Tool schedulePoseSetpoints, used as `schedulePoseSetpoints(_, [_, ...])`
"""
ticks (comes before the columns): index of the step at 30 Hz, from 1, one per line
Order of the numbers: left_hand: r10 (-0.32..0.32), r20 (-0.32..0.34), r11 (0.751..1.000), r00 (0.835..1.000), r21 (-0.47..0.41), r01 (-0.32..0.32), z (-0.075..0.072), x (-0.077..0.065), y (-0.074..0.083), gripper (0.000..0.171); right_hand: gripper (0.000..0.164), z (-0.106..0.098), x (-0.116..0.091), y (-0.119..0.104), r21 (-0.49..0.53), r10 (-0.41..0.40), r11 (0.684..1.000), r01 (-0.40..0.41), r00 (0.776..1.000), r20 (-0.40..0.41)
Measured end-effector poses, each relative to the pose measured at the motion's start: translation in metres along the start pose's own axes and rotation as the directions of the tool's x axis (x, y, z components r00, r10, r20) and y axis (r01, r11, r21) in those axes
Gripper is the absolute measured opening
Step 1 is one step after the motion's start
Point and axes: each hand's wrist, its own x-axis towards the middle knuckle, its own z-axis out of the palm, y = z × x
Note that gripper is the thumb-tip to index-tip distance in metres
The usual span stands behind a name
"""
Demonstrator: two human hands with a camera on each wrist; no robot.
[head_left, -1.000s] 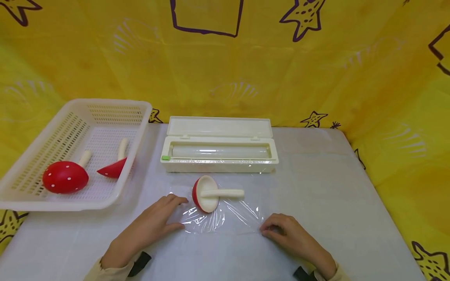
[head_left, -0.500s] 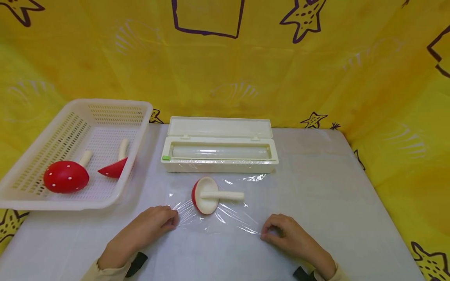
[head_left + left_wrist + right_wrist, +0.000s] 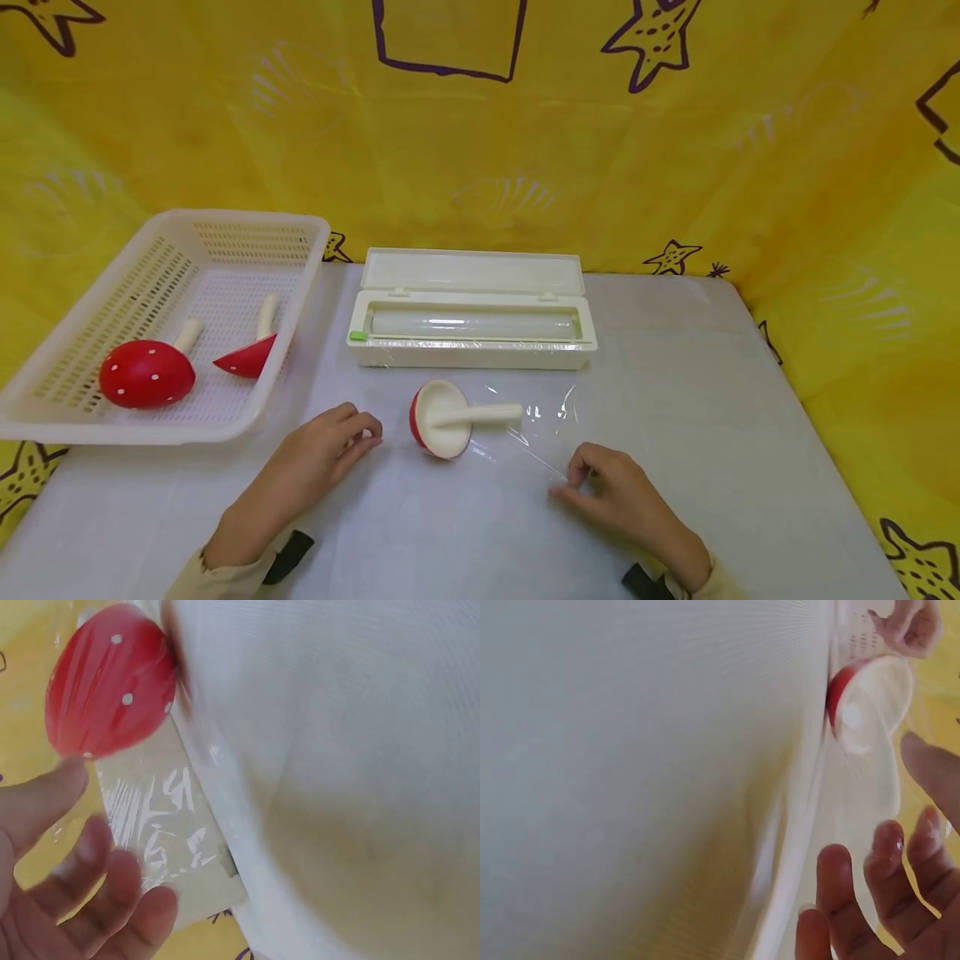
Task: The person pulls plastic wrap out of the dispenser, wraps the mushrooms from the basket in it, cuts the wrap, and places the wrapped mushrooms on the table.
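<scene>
The head view is showing the whole layout: a toy mushroom [image 3: 459,418] is lying on its side on the bench [image 3: 675,400], its cap turned left and its stem pointing right, with clear film [image 3: 547,429] spreading about the stem. Behind it a wrap box [image 3: 472,357] is standing with its lid raised, exposing the roll [image 3: 472,322] that the wrist views are not showing. At the left a basket [image 3: 127,433] is holding a dotted mushroom [image 3: 146,375] and a second, wedge-shaped one [image 3: 247,360]. The left wrist view is adding the cap's red, white-spotted outside, mostly hidden from above, while the right wrist view is facing its pale hollow. The left hand [image 3: 318,450] is hovering just beside the cap, apart from it; its grip is loosely bent and released, thumb and fingers separating by a modest gap. The right hand [image 3: 611,483] is reaching the film's near right corner, where a crease is running towards the fingertips; its grip is slackly parted, though whether film is touching the fingers I cannot tell.
</scene>
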Motion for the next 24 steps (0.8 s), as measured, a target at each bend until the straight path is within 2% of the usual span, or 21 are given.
schedulePoseSetpoints(2, [-0.044, -0.012, 0.999, 0.999, -0.008, 0.044, 0.0, 0.002, 0.001, 0.029, 0.036, 0.0, 0.003, 0.0, -0.014, -0.009, 1.0, 0.009, 1.0, -0.019])
schedulePoseSetpoints(5, [-0.153, 0.019, 0.987, 0.988, -0.045, 0.154, -0.001, 0.005, 0.004, 0.023, 0.035, 0.0, 0.008, 0.0, -0.038, -0.016, 0.999, 0.015, 0.999, -0.047])
schedulePoseSetpoints(7, [-0.228, 0.053, 0.968, 0.972, -0.091, 0.232, -0.002, 0.009, 0.007, 0.019, 0.035, -0.001, 0.011, 0.0, -0.045, -0.014, 0.999, 0.012, 0.998, -0.063])
schedulePoseSetpoints(10, [-0.301, 0.1, 0.93, 0.948, -0.191, 0.315, -0.002, 0.014, 0.01, 0.014, 0.035, -0.002, 0.017, -0.001, -0.057, -0.013, 0.998, 0.008, 0.997, -0.08])
schedulePoseSetpoints(16, [-0.411, 0.153, 0.802, 0.899, -0.409, 0.436, 0.003, 0.022, 0.009, 0.01, 0.035, -0.004, 0.031, 0.001, -0.057, -0.031, 0.998, 0.023, 0.992, -0.126])
schedulePoseSetpoints(23, [-0.528, 0.194, 0.614, 0.827, -0.586, 0.53, 0.008, 0.034, 0.008, 0.019, 0.03, -0.006, 0.048, 0.005, -0.022, -0.011, 1.0, 0.008, 0.987, -0.16])
schedulePoseSetpoints(24, [-0.535, 0.194, 0.593, 0.822, -0.607, 0.529, 0.009, 0.037, 0.008, 0.02, 0.029, -0.006, 0.05, 0.005, -0.017, 0.001, 1.0, -0.004, 0.987, -0.162])
